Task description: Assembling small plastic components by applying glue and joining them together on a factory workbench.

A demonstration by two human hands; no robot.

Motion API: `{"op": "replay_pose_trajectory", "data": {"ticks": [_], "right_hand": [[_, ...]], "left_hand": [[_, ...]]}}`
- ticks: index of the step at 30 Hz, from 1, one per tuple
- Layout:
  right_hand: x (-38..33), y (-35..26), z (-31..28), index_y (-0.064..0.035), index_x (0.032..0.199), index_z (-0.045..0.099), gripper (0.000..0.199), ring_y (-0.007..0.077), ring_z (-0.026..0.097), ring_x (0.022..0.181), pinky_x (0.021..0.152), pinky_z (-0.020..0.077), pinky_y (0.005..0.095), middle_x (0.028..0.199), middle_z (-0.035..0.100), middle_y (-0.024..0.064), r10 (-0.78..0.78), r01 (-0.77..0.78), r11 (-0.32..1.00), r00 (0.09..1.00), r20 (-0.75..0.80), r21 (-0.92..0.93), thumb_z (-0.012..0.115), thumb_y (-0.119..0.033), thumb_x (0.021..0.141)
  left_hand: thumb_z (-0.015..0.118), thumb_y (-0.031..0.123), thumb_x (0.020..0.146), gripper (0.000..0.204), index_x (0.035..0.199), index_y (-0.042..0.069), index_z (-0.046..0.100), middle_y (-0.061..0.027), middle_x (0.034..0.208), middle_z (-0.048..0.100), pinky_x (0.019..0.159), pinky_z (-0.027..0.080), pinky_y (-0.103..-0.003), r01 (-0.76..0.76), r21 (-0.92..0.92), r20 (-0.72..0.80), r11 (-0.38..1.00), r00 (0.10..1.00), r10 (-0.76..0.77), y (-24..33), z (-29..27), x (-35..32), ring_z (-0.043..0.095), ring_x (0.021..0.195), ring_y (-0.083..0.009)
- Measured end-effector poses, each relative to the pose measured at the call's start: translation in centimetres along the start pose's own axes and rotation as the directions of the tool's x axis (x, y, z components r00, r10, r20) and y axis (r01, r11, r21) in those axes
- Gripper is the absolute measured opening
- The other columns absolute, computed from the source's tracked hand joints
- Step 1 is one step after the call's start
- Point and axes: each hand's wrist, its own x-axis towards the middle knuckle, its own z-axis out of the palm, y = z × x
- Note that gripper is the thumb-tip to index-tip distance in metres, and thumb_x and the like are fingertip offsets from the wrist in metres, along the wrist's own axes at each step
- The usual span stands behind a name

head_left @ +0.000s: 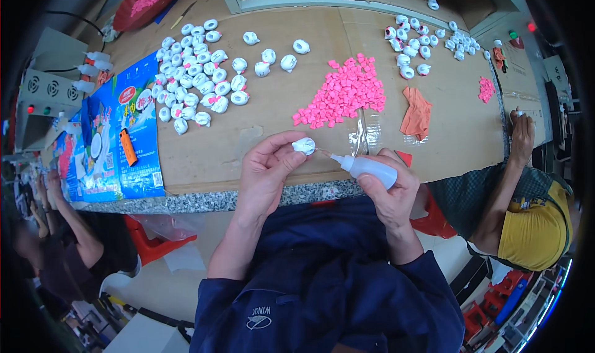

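Left hand (268,167) pinching small white plastic piece (304,145) at fingertips, right hand (390,189) gripping white squeeze bottle (365,167), nozzle just beside that piece, below pink pellet heap (342,92)

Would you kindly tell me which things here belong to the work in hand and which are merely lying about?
In hand: left hand holding small white piece; right hand holding squeeze bottle.
Lying about: orange lighter, orange cloth, blue printed bag.

Both forearms rise from below; the left hand (268,173) pinches with fingertips raised, the right hand (392,189) curls closed just beside it.
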Motion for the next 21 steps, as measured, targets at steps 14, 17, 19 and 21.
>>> {"op": "replay_pose_trajectory", "data": {"ticks": [14, 17, 19, 21], "right_hand": [[0.10, 0.08, -0.10, 0.0051, 0.088, 0.063, 0.024, 0.0094, 0.045, 0.059, 0.052, 0.0334, 0.0204, 0.066, 0.049, 0.0029, 0.015, -0.016, 1.000, 1.000, 0.005, 0.004, 0.068, -0.012, 0.071], [0.20, 0.09, -0.10, 0.0050, 0.088, 0.063, 0.023, 0.0093, 0.045, 0.059, 0.052, 0.0334, 0.0206, 0.066, 0.049, 0.0029, 0.006, -0.006, 1.000, 1.000, 0.012, -0.002, 0.068, -0.011, 0.071], [0.20, 0.05, -0.08, 0.0049, 0.088, 0.063, 0.023, 0.0092, 0.045, 0.059, 0.052, 0.0333, 0.0207, 0.066, 0.049, 0.0028, -0.008, 0.009, 1.000, 1.000, 0.024, -0.008, 0.068, -0.011, 0.071], [0.12, -0.10, -0.20, 0.0048, 0.088, 0.063, 0.023, 0.0091, 0.045, 0.059, 0.052, 0.0332, 0.0208, 0.066, 0.049, 0.0027, 0.004, -0.004, 1.000, 0.999, 0.034, -0.008, 0.068, -0.011, 0.071]], "left_hand": [[0.055, -0.004, 0.080, 0.026, 0.107, -0.004, 0.053, -0.0121, 0.099, 0.060, 0.086, 0.046, -0.031, 0.005, 0.020, -0.008, 1.000, 1.000, -0.005, 0.18, 0.32, 0.18, 0.058, 0.095, -0.0187], [0.055, -0.004, 0.080, 0.027, 0.107, -0.004, 0.053, -0.0122, 0.099, 0.060, 0.086, 0.045, -0.031, 0.005, 0.027, -0.002, 1.000, 1.000, -0.005, 0.09, 0.28, 0.25, 0.057, 0.095, -0.0191], [0.055, -0.004, 0.081, 0.027, 0.107, -0.004, 0.053, -0.0123, 0.099, 0.060, 0.086, 0.045, -0.031, 0.001, 0.024, -0.001, 1.000, 1.000, -0.001, 0.00, 0.16, 0.24, 0.057, 0.095, -0.0193], [0.055, -0.004, 0.081, 0.028, 0.108, -0.004, 0.052, -0.0124, 0.100, 0.059, 0.086, 0.045, -0.031, -0.021, 0.025, -0.010, 0.999, 1.000, 0.021, -0.06, 0.11, 0.27, 0.057, 0.096, -0.0197]]}}
